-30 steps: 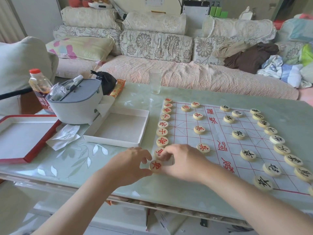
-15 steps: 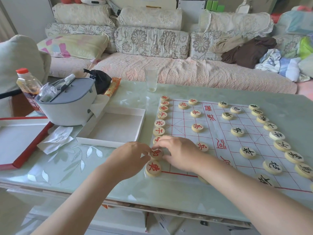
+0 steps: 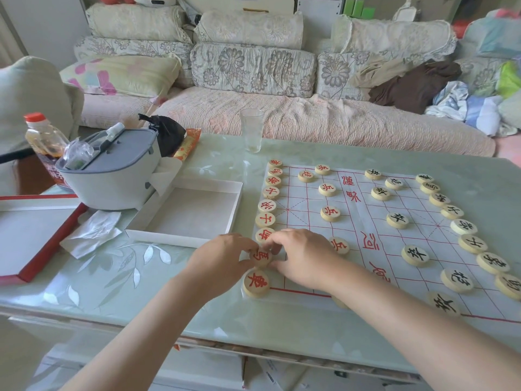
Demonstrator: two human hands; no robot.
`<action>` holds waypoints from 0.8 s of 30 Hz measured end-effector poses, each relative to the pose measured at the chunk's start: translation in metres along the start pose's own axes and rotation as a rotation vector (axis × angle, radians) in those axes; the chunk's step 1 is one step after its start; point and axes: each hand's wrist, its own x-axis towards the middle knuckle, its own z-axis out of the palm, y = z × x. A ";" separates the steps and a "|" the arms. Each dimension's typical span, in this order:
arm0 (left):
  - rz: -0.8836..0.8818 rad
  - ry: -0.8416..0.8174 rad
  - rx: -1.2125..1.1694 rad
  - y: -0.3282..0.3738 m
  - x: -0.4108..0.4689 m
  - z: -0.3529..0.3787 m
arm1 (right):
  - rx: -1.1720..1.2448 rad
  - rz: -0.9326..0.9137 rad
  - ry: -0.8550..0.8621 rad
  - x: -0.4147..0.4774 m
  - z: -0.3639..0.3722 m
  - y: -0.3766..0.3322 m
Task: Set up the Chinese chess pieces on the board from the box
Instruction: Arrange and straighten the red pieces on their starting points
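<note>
You're in a home living room: floral-cushioned sofa (image 3: pixel 253 108) behind the glass coffee table (image 3: pixel 141 292), clothes pile (image 3: pixel 423 86) on the sofa's right end.

One piece (image 3: pixel 339 302) lies mostly hidden under the right arm (image 3: pixel 394 309), and the right edge clips a black-lettered piece (image 3: pixel 510 285).

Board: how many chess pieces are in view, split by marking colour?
Red-marked pieces: 14
Black-marked pieces: 15
Part-hidden piece, marking unseen: 1
Total: 30
</note>
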 end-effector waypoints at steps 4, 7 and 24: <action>0.012 -0.007 -0.015 0.000 -0.003 -0.002 | 0.015 -0.002 0.012 -0.003 -0.005 -0.001; 0.041 0.003 -0.018 -0.002 -0.009 -0.009 | 0.027 -0.016 0.048 -0.010 -0.012 -0.003; 0.041 -0.199 -0.012 -0.009 -0.024 -0.013 | -0.013 -0.062 -0.056 -0.030 -0.008 -0.023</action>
